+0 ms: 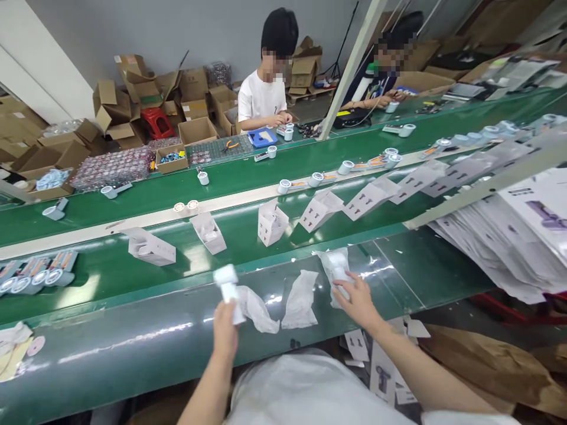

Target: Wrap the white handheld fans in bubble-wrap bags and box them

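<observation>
My left hand (pixel 225 332) is closed round the handle of a small white handheld fan (pixel 227 285), held upright above the near green bench. A thin white plastic bag (pixel 259 311) lies just to its right. My right hand (pixel 358 300) grips a second white fan in its plastic bag (pixel 337 270) on the bench. Another empty bag (pixel 301 300) lies flat between my hands.
Open white cartons (pixel 271 223) stand in a row on the green conveyor (pixel 110 262). Fans ride the far belt (pixel 310 180). Flat printed boxes are stacked at right (pixel 522 236). Two people work across the line. Cardboard boxes pile at the back left.
</observation>
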A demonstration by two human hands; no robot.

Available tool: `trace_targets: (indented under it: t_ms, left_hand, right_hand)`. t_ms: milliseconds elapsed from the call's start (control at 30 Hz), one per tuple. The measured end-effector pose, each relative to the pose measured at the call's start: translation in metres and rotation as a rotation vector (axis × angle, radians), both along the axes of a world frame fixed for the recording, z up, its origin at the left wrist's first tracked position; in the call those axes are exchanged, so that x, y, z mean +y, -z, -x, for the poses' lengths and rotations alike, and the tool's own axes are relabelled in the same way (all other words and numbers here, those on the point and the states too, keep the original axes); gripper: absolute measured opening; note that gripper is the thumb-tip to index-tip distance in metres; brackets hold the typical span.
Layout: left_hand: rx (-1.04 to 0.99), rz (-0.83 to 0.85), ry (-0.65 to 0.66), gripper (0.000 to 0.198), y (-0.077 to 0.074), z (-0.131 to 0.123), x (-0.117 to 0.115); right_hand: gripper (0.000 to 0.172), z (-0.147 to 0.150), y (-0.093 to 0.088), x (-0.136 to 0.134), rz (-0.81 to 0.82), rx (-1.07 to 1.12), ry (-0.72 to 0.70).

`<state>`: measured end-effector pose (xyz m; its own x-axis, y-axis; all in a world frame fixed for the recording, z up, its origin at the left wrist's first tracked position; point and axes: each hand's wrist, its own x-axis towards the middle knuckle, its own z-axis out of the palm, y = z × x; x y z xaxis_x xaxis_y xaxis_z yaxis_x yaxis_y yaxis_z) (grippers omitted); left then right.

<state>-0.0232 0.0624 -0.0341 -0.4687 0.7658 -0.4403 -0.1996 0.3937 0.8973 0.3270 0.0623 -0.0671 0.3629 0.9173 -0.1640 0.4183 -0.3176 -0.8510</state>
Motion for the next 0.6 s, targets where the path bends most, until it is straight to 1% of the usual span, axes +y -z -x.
trace_targets:
  t_ms: [33,67,100,133,167,200,233,267,300,367,400,467,500,533,600]
  left_hand:
    - [-0.026,-0.005,0.11,0.032,-0.002,-0.034,-0.005]
    - [-0.006,-0.024,0.327,0.031,-0.004,-0.063,-0.01]
    - [0.061,-0.051,0.491,0.029,-0.007,-0.089,-0.014]
    - [0.147,-0.093,0.656,0.027,-0.011,-0.109,-0.017]
    - [0.236,-0.141,0.816,0.026,-0.014,-0.123,-0.018]
    - [0.305,-0.189,0.955,0.026,-0.017,-0.132,-0.019]
    - [0.35,-0.227,1.076,0.026,-0.018,-0.137,-0.019]
    - [0.386,-0.245,1.167,0.025,-0.018,-0.138,-0.02]
    - [0.43,-0.245,1.227,0.024,-0.016,-0.137,-0.02]
    - [0.564,-0.215,1.316,0.023,-0.006,-0.132,-0.021]
    - [0.64,-0.176,1.351,0.021,0.001,-0.13,-0.021]
    - [0.737,-0.065,1.404,0.028,0.018,-0.129,-0.019]
    - [0.748,-0.007,1.404,0.031,0.026,-0.129,-0.017]
    - [0.748,0.046,1.377,0.031,0.034,-0.13,-0.014]
    - [0.723,0.1,1.308,0.027,0.043,-0.13,-0.006]
  right_hand:
    - [0.036,0.012,-0.007,-0.004,0.006,0.102,-0.006]
    - [0.041,0.026,-0.014,-0.008,0.061,0.283,-0.031]
    - [0.046,0.039,-0.02,-0.011,0.159,0.521,-0.082]
    - [0.051,0.051,-0.025,-0.013,0.26,0.755,-0.126]
    - [0.052,0.06,-0.028,-0.015,0.331,0.935,-0.142]
    - [0.05,0.065,-0.03,-0.016,0.386,1.069,-0.14]
    - [0.046,0.066,-0.03,-0.016,0.41,1.146,-0.117]
    - [0.041,0.062,-0.03,-0.017,0.412,1.179,-0.085]
    - [0.036,0.055,-0.03,-0.017,0.409,1.183,-0.058]
    - [0.032,0.034,-0.029,-0.016,0.415,1.151,-0.043]
    - [0.031,0.022,-0.03,-0.015,0.422,1.128,-0.043]
    - [0.028,0.0,-0.033,-0.013,0.47,1.103,-0.053]
    - [0.027,-0.01,-0.035,-0.012,0.503,1.107,-0.067]
    - [0.027,-0.018,-0.038,-0.011,0.534,1.12,-0.092]
    - [0.029,-0.028,-0.046,-0.011,0.578,1.15,-0.178]
